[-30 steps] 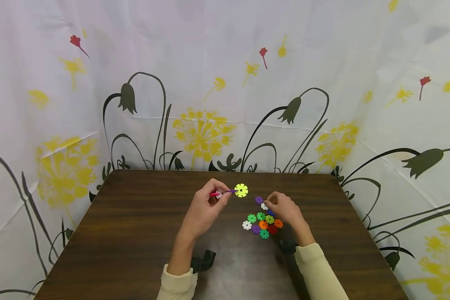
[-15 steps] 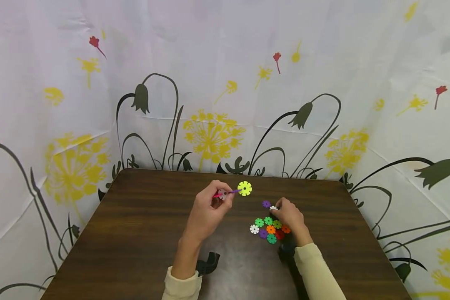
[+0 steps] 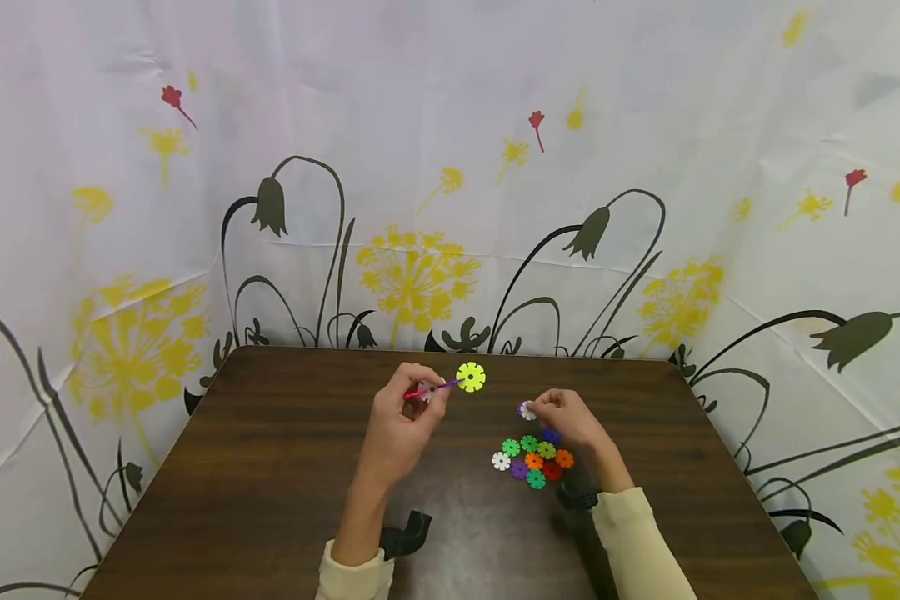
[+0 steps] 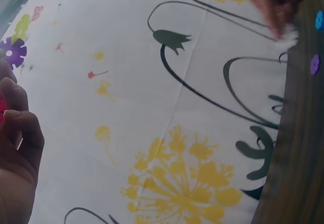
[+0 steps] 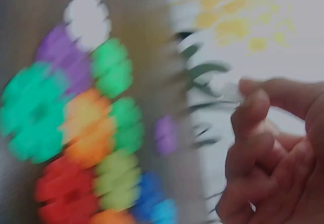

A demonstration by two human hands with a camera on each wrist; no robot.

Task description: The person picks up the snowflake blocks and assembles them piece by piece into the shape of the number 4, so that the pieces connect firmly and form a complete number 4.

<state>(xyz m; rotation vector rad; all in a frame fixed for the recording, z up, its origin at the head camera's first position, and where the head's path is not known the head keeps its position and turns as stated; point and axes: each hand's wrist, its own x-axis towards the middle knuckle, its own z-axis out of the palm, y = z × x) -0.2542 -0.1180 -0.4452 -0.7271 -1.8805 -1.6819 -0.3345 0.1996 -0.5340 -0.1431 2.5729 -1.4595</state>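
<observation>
My left hand (image 3: pixel 401 429) holds a small chain of joined notched plastic discs above the table. A bright yellow disc (image 3: pixel 471 377) faces out at its right end, fitted to a purple disc (image 4: pixel 14 51); a pale disc (image 3: pixel 429 388) and a pinkish-red one (image 3: pixel 414 394) show between the fingers. Between thumb and fingertips, my right hand (image 3: pixel 570 417) pinches a white notched disc (image 3: pixel 527 410), raised over the table. It overlaps a purple disc (image 4: pixel 315 64) lying on the tabletop in the head view. Fingers partly hide the chain.
Several loose notched discs lie in a cluster on the dark wooden table (image 3: pixel 270 467), including a white one (image 3: pixel 501 461), a red one (image 3: pixel 552 471) and a blue one (image 3: pixel 551 435). A flower-printed white curtain (image 3: pixel 405 100) hangs behind the table's far edge.
My right hand has picked the white disc up from beside the purple one and moved left and up with it, uncovering the blue disc. The left hand keeps its hold on the chain.
</observation>
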